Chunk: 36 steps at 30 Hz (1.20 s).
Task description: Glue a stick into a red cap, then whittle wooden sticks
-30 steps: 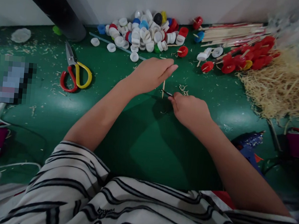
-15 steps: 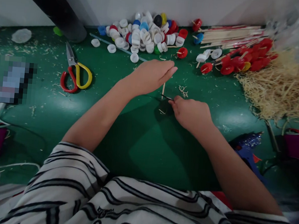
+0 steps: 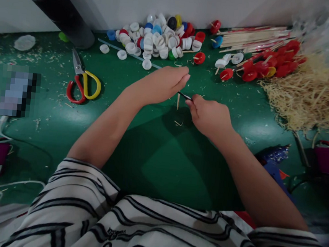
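Note:
My left hand [image 3: 168,83] is closed round a thin wooden stick [image 3: 178,101], whose pale lower end points down toward the table. In my right hand [image 3: 210,114], pinched between thumb and fingers, is a small knife [image 3: 185,96] with a narrow dark blade. The blade's tip lies across the stick, close under my left fingers. My left fingertips are partly hidden by the back of the hand. Little wood shavings [image 3: 178,123] lie on the green table [image 3: 161,158] below the stick.
Behind my hands sits a heap of bottle caps [image 3: 160,40]. Red caps on sticks [image 3: 261,68], bundled sticks [image 3: 255,37] and a shavings pile [image 3: 307,97] are at right, with a blue glue gun [image 3: 273,160] nearer. Scissors [image 3: 82,79] and a phone [image 3: 17,93] lie left.
My right hand has moved slightly up, bringing the knife from the stick's lower end to just beneath my left fingers. My left hand has barely shifted.

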{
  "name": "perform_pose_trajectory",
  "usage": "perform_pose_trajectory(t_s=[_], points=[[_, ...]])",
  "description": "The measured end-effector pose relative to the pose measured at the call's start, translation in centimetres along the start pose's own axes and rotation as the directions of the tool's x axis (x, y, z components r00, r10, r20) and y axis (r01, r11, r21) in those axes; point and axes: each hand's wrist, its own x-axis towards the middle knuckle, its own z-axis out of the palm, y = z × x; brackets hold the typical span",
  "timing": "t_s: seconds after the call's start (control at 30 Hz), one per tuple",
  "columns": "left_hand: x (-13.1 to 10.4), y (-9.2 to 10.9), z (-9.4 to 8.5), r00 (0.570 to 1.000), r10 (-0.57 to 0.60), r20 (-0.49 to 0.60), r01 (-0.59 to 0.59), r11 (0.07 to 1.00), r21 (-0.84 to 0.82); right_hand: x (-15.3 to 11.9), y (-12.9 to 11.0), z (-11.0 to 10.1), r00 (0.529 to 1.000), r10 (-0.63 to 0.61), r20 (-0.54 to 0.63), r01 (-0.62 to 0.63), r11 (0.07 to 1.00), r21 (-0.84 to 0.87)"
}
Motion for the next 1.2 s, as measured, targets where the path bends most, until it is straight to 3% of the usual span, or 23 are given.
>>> perform_pose_trajectory(t_s=[0.53, 0.77, 0.93, 1.03, 1.2], points=[[0.2, 0.3, 0.1, 0.999, 0.034, -0.006, -0.034, 0.999, -0.025, 0.0, -0.2, 0.5, 0.999, -0.008, 0.036, 0.008, 1.0, -0.008], [0.1, 0.8, 0.0, 0.998, 0.066, -0.002, -0.066, 0.995, -0.071, -1.0, -0.7, 0.6, 0.993, -0.037, 0.114, 0.046, 0.996, -0.072], [0.0, 1.0, 0.0, 1.0, -0.004, 0.008, 0.004, 1.0, 0.009, -1.1, -0.8, 0.7, 0.991, -0.029, 0.127, 0.039, 0.997, -0.073], [0.0, 0.7, 0.2, 0.999, -0.05, -0.01, 0.051, 0.999, 0.017, -0.8, -0.6, 0.5, 0.995, -0.021, 0.1, 0.026, 0.998, -0.051], [0.1, 0.9, 0.6, 0.999, -0.029, -0.033, 0.029, 1.0, -0.006, -0.3, -0.4, -0.3, 0.999, 0.041, 0.009, -0.041, 0.999, -0.03]])
